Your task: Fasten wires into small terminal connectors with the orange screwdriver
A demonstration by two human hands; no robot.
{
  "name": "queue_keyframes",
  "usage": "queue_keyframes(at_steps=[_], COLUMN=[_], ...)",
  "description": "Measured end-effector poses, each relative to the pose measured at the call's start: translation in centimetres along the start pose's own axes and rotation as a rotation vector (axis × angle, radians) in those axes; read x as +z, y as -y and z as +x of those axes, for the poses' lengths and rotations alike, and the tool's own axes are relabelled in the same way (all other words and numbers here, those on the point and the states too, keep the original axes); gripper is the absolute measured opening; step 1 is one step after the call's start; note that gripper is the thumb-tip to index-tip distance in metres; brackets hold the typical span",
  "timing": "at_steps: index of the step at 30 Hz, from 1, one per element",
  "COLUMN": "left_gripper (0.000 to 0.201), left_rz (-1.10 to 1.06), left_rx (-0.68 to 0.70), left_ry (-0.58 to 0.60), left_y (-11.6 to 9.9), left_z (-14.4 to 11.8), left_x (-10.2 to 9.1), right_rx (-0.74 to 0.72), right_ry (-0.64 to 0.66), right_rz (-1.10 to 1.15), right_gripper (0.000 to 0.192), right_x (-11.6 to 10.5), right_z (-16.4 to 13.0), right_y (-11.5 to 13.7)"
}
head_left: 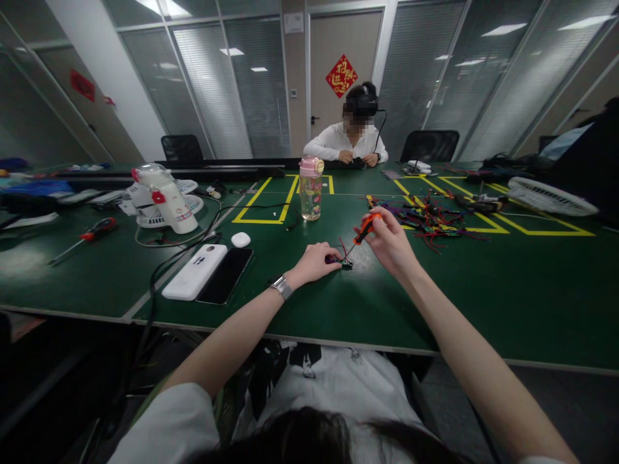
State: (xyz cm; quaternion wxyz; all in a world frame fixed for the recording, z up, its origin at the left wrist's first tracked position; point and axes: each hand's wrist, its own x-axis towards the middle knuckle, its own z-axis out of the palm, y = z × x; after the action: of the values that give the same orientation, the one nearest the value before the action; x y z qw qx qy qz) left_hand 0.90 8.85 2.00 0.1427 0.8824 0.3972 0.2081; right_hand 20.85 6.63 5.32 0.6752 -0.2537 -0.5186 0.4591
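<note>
My left hand (316, 261) presses down on a small dark circuit board with red wires (344, 262) lying on the green table (338, 303). My right hand (389, 241) grips an orange-handled screwdriver (365, 229), tilted so its tip points down onto the board. A silver watch sits on my left wrist. The board itself is mostly hidden by my fingers.
A pile of small boards with coloured wires (428, 219) lies beyond my right hand. A clear bottle with pink lid (310, 188) stands ahead. A white power bank (195, 271), black phone (225, 275) and white earbud case (240, 240) lie left. Another person (351, 138) sits opposite.
</note>
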Motion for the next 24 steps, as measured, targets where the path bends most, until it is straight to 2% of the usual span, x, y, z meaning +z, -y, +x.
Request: queue_keyframes(at_steps=[4,8,13,24], left_gripper=[0.017,0.016,0.017,0.017], left_rz=[-0.008,0.002,-0.006,-0.003], left_rx=[0.004,-0.009,-0.006,-0.004], left_ry=[0.003,0.003,0.007,-0.001], left_y=[-0.06,-0.21,-0.14,-0.14], left_z=[-0.03,-0.06,-0.04,-0.02], left_x=[-0.09,-0.19,-0.09,-0.02], right_rx=[-0.005,0.001,0.021,0.027], right_ry=[0.019,0.035,0.010,0.006], right_rz=[-0.059,-0.001,0.071,0.032], right_gripper=[0.026,0.029,0.022,0.026], right_x=[-0.19,0.16,0.41,0.35], right_z=[0.06,-0.02,-0.08,-0.07], right_y=[0.01,0.15,0.18,0.40])
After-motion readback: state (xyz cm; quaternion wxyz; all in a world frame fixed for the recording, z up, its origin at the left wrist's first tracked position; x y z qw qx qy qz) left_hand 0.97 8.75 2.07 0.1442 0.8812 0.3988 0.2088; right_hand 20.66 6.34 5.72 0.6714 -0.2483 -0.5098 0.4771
